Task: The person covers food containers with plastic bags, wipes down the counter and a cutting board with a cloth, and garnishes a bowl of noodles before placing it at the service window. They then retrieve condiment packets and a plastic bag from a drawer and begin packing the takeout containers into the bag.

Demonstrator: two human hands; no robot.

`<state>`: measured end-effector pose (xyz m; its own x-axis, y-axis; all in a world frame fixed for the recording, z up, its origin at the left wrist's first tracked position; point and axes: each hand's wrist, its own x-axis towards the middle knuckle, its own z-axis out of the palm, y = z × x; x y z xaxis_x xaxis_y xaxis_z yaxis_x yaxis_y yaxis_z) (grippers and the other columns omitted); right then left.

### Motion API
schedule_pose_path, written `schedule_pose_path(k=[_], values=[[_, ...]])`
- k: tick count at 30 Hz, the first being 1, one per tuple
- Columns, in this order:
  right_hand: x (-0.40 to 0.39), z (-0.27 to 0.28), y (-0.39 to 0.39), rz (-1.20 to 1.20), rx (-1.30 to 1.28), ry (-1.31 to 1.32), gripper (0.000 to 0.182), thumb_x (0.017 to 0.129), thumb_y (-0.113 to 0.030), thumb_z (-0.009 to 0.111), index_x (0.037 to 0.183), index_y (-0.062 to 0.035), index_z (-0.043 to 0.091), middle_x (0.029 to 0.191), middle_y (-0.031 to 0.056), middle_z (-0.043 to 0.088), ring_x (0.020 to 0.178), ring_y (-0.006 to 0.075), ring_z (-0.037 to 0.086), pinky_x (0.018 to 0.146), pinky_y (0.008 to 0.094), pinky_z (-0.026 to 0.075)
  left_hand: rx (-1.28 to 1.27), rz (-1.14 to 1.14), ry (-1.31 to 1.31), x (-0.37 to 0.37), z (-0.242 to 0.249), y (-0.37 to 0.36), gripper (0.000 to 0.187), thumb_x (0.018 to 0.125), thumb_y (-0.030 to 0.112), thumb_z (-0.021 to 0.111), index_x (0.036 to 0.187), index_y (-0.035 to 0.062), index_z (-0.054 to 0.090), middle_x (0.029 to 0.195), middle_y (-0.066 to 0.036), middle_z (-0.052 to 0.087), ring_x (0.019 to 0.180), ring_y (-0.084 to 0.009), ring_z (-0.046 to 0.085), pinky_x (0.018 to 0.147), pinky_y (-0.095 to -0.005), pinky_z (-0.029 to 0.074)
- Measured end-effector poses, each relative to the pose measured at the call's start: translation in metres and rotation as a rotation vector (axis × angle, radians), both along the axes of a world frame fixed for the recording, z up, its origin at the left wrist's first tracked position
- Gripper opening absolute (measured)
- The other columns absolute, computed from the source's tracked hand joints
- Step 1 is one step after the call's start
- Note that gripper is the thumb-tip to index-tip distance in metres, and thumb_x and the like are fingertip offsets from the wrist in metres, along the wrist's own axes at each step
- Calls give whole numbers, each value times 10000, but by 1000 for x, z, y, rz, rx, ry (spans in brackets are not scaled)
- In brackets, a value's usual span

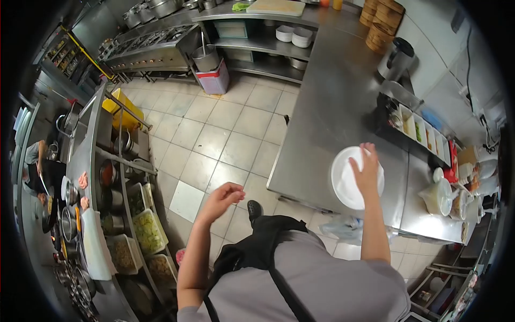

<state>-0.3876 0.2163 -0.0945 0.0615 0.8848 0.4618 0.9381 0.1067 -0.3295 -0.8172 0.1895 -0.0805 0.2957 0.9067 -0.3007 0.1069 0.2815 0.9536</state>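
Note:
A white round plate [343, 185] lies on the steel counter [316, 134] near its front edge. Over the plate is my right hand [366, 169], its fingers spread and pointing away from me; whether the fingertips touch the plate I cannot tell. My left hand [228, 196] hangs in the air above the tiled floor, left of the counter, with its fingers curled and pressed together. Nothing can be made out inside it.
A rack of ingredient trays [424, 134] and a metal jug [396, 59] stand along the right wall. Plastic tubs [437, 197] are at the right. Left, a shelf holds food containers [147, 231]; beyond it a co-worker [36, 155] works. Stoves [155, 51] stand at the back.

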Motion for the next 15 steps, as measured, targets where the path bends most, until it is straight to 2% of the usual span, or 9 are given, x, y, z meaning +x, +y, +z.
schedule_pose_path(k=[2,6,7,10,11,12,13,14,15], values=[[-21,39,28,-84,143,59,422,823,-244,579,1163,-6,504,1213,168,449,1176,327,375,971,436,280,-9,30,7,-50,-16,41,142,863,128,544,911,-5,548,802,-61,596,761,-126,579,717,-256,470],[-70,104,87,-122,296,234,210,825,-95,563,1010,-1,597,1025,117,545,992,262,499,864,339,378,104,259,454,-174,-72,93,218,785,158,655,703,16,512,624,-28,542,596,-113,559,572,-247,478],[-82,113,104,-104,364,230,160,824,-64,547,959,-13,616,968,94,558,920,234,513,819,311,393,55,345,501,-205,-81,96,239,771,170,669,682,19,508,606,-27,529,564,-114,549,541,-247,471],[-117,138,150,-28,325,220,146,815,-44,544,940,-13,612,954,94,564,908,233,513,802,307,395,-143,587,579,-304,-147,66,278,766,238,662,656,35,508,555,-38,511,469,-127,507,458,-259,430],[-125,142,168,45,358,218,121,791,-43,571,896,-9,620,895,89,571,851,230,523,711,300,427,-219,455,723,-356,-188,39,412,782,374,630,589,18,553,546,-64,550,467,-145,539,473,-317,436],[-134,146,184,93,333,202,119,784,-36,575,891,-7,619,879,90,572,835,233,526,698,301,429,-329,193,811,-398,-213,12,431,789,414,587,589,32,599,561,-80,583,463,-164,539,477,-347,434],[-143,149,200,142,316,188,117,778,-29,579,886,-6,618,863,92,572,819,235,529,684,301,432,-713,57,1120,-406,-202,-7,343,812,287,553,562,53,568,567,-63,567,520,-181,557,509,-334,428],[-152,152,216,188,301,178,116,771,-22,583,881,-4,617,847,94,572,802,238,531,670,302,434,-482,-28,1135,-403,-165,-32,277,759,244,599,555,60,572,600,-76,584,604,-204,579,540,-357,431],[-162,155,230,232,297,143,114,751,-7,594,863,1,615,803,98,569,757,248,534,647,306,437,-245,-110,1162,-367,-86,-43,220,707,201,644,547,66,575,634,-89,601,687,-226,602,570,-381,434]])
